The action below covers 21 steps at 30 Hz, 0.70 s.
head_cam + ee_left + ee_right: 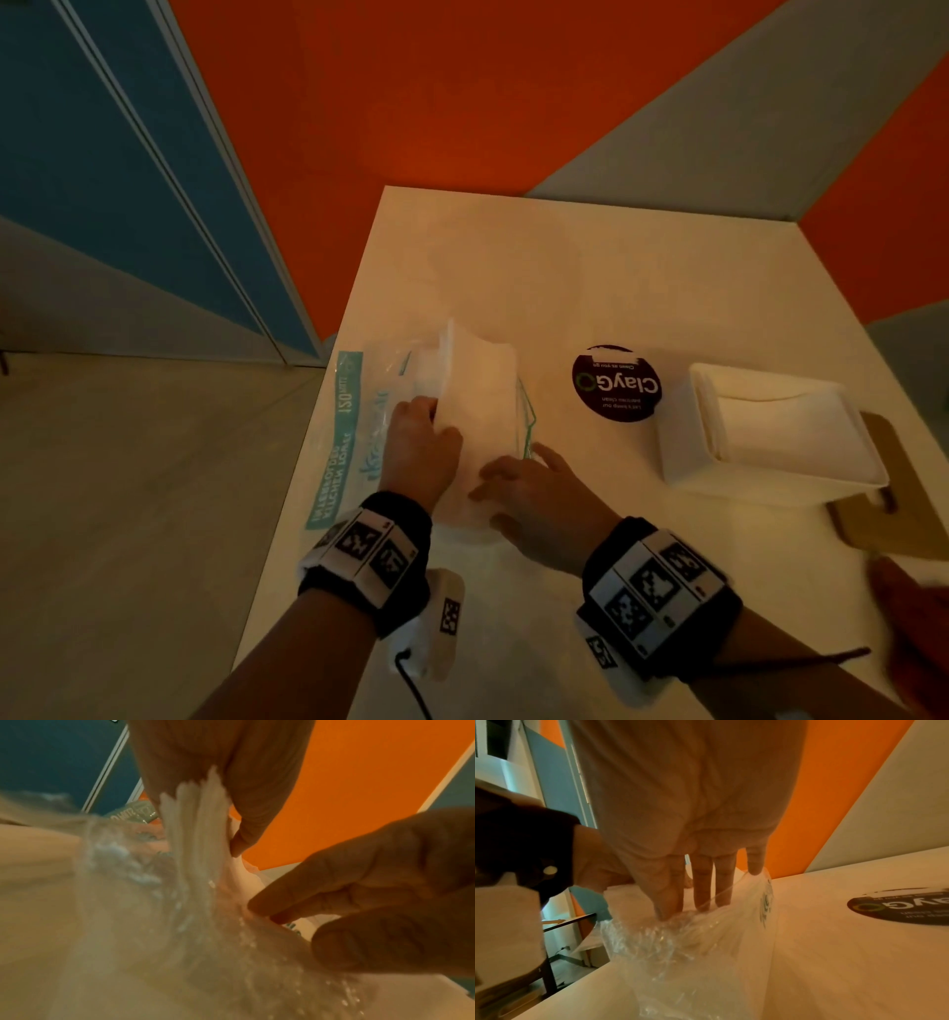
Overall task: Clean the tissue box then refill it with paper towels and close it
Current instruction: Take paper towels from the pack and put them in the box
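A stack of white paper towels (477, 390) lies partly inside its clear plastic wrapper (349, 411) with teal print, at the table's left edge. My left hand (421, 437) grips the stack's left side and tilts it up; the left wrist view shows the towel edges (195, 825) against my palm. My right hand (518, 478) rests with straight fingers on the wrapper beside the stack; in the right wrist view its fingertips (664, 910) press the crinkled plastic (680, 939). The white tissue box (683, 452) stands open at the right, with white paper showing inside.
A round black ClayGo sticker (616, 383) lies on the white table (565, 267) between the towels and the box. A wooden lid (883, 524) lies by the box at the right edge. A blurred hand-like shape (914, 627) shows at the lower right. The floor drops off left of the table.
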Each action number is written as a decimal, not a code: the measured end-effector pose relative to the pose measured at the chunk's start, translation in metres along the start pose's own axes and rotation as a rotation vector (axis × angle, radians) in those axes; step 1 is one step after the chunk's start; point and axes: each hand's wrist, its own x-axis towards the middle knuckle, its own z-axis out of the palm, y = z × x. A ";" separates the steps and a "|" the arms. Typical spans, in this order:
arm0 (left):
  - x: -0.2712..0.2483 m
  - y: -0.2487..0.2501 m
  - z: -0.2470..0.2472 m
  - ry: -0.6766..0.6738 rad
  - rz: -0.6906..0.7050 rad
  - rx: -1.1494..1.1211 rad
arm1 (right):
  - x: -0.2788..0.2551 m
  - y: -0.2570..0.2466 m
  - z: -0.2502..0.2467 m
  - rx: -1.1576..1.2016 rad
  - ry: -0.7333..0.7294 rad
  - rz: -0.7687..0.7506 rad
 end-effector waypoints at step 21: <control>-0.026 -0.001 -0.050 -0.377 -0.065 -0.805 | 0.045 0.008 -0.039 1.913 0.550 0.348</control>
